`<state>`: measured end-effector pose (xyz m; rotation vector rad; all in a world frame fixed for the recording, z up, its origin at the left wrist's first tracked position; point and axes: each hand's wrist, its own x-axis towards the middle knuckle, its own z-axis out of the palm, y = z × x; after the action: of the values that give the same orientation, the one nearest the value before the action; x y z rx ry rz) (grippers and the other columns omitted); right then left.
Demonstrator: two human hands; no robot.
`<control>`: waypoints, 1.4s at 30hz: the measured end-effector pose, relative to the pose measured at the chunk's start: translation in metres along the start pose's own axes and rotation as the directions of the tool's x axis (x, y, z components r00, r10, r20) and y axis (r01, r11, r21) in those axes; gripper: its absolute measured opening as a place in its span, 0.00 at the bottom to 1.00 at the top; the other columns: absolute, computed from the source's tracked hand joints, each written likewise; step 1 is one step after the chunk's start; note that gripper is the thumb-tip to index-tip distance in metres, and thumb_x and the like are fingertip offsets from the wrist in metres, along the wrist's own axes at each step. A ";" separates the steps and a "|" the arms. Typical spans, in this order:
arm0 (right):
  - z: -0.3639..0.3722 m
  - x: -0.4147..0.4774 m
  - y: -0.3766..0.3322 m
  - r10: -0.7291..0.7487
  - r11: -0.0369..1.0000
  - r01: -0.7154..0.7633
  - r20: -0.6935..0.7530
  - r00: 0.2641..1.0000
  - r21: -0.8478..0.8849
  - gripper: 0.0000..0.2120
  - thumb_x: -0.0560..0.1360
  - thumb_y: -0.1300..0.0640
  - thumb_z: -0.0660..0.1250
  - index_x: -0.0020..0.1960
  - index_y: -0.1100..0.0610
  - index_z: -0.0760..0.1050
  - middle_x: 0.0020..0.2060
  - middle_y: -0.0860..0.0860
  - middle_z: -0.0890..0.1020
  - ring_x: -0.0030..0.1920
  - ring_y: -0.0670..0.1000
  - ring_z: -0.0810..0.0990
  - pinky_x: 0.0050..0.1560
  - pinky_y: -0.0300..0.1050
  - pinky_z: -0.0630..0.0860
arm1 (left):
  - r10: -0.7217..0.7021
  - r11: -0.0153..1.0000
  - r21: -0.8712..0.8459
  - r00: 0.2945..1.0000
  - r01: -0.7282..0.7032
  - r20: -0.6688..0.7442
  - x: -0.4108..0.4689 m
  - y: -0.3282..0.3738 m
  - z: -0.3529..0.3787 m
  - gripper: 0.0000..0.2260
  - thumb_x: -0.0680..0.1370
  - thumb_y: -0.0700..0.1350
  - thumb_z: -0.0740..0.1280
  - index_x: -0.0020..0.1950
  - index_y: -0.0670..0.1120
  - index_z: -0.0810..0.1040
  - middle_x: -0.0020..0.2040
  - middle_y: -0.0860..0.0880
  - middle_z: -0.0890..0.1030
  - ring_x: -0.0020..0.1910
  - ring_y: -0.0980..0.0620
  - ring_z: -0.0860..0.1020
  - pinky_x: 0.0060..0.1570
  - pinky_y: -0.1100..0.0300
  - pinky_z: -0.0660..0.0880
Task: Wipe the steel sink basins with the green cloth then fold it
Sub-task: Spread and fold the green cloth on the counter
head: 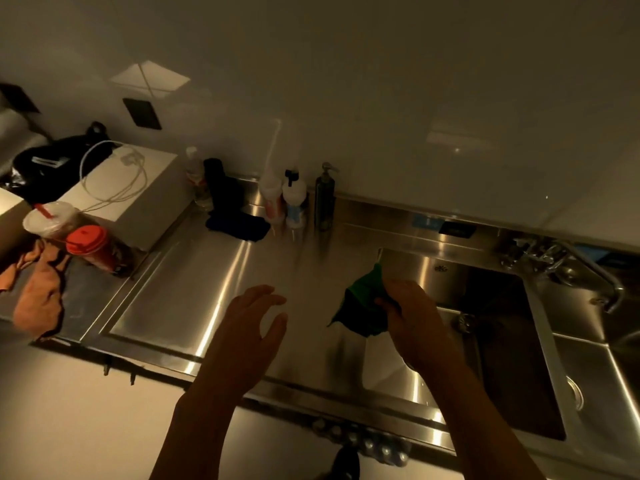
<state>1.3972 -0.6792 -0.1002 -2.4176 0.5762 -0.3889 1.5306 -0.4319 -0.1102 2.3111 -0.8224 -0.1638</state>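
A: Green cloth (363,306): where is it?

B: Bunched in the right hand (412,317), pinched between the thumb and curled fingers. It hangs over the steel surface (194,285), right at the left rim of the near sink basin (502,358). It is crumpled, not folded.

A: And the other hand?

B: The left hand (249,327) hovers at nine o'clock of the cloth. Its fingers are spread and loosely bent, it holds nothing, and it is apart from the cloth.

A: Is the wiping done?

B: Probably, or nearly, I judge. The cloth is out of the basin, which lies at three o'clock of the right hand, and the free hand looks set to take a corner. The light is too dim to tell whether the steel is clean. A second basin (616,375) shows at four o'clock, partly cut off.

A: What is left?

B: The fold, at least. Farther back, the faucet (595,271) stands at one o'clock. Bottles (294,206) and a dark blue cloth (239,225) sit at eleven, well apart from the hands.
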 end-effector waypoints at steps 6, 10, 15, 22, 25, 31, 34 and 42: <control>0.001 0.015 0.019 -0.005 1.000 0.005 -0.078 0.997 -0.002 0.07 0.80 0.61 0.66 0.57 0.56 0.80 0.46 0.42 0.74 0.49 0.47 0.73 0.48 0.41 0.71 | 0.031 0.999 0.017 0.999 -0.032 0.024 0.025 0.020 0.017 0.13 0.81 0.50 0.68 0.66 0.56 0.79 0.68 0.63 0.70 0.69 0.62 0.67 0.65 0.65 0.61; 0.013 0.028 0.031 0.002 0.999 0.000 -0.068 0.998 0.034 0.10 0.80 0.61 0.66 0.60 0.57 0.80 0.53 0.51 0.81 0.54 0.50 0.75 0.51 0.42 0.71 | 0.019 0.997 0.072 0.996 -0.026 0.087 0.042 0.024 0.034 0.14 0.82 0.51 0.66 0.68 0.56 0.77 0.68 0.62 0.69 0.70 0.60 0.68 0.65 0.65 0.62; 0.026 0.025 0.035 0.016 0.997 -0.012 -0.043 0.999 0.078 0.13 0.80 0.60 0.65 0.64 0.55 0.78 0.58 0.50 0.81 0.58 0.51 0.76 0.56 0.42 0.69 | 0.043 0.998 0.035 0.986 -0.049 0.159 0.056 0.035 0.054 0.18 0.82 0.54 0.66 0.72 0.57 0.72 0.68 0.65 0.67 0.70 0.61 0.67 0.63 0.71 0.58; 0.034 0.030 0.034 0.004 0.993 -0.004 -0.002 1.000 0.115 0.15 0.81 0.60 0.64 0.66 0.54 0.79 0.60 0.49 0.81 0.61 0.49 0.75 0.63 0.42 0.70 | 0.115 0.993 -0.044 0.958 -0.107 0.263 0.084 0.038 0.080 0.27 0.77 0.55 0.73 0.74 0.54 0.71 0.72 0.59 0.69 0.71 0.60 0.67 0.72 0.62 0.64; 0.038 0.036 0.028 0.002 0.992 0.000 -0.015 1.000 0.129 0.15 0.80 0.61 0.65 0.66 0.55 0.79 0.59 0.50 0.82 0.60 0.50 0.76 0.62 0.46 0.72 | 0.135 0.990 -0.063 0.955 -0.122 0.263 0.098 0.035 0.087 0.25 0.76 0.51 0.75 0.72 0.50 0.73 0.73 0.55 0.70 0.72 0.56 0.67 0.72 0.61 0.63; 0.059 0.055 0.011 0.081 0.986 -0.078 -0.012 0.997 0.145 0.14 0.81 0.60 0.64 0.65 0.50 0.78 0.55 0.43 0.78 0.55 0.40 0.71 0.55 0.27 0.65 | 0.271 0.962 -0.044 0.929 -0.269 0.254 0.129 0.008 0.076 0.14 0.79 0.45 0.72 0.64 0.47 0.80 0.71 0.52 0.73 0.70 0.53 0.70 0.67 0.59 0.68; 0.072 0.068 0.001 0.118 0.984 -0.116 -0.008 0.993 0.138 0.12 0.81 0.60 0.64 0.63 0.51 0.79 0.52 0.42 0.77 0.55 0.44 0.74 0.55 0.33 0.68 | 0.323 0.946 -0.050 0.918 -0.321 0.228 0.144 -0.009 0.065 0.08 0.79 0.43 0.70 0.59 0.47 0.82 0.69 0.51 0.75 0.68 0.52 0.71 0.65 0.59 0.69; 0.086 0.103 -0.014 0.354 0.928 -0.323 -0.161 0.921 0.187 0.12 0.82 0.60 0.63 0.63 0.54 0.80 0.52 0.44 0.81 0.54 0.45 0.79 0.56 0.35 0.72 | 0.398 0.916 -0.034 0.896 -0.400 0.198 0.180 -0.067 0.043 0.04 0.76 0.39 0.72 0.47 0.48 0.82 0.63 0.52 0.80 0.65 0.50 0.73 0.63 0.48 0.74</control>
<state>1.5249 -0.6767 -0.1431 -2.0892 0.9958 -0.5007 1.6940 -0.5252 -0.1676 2.1001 -1.3842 -0.2142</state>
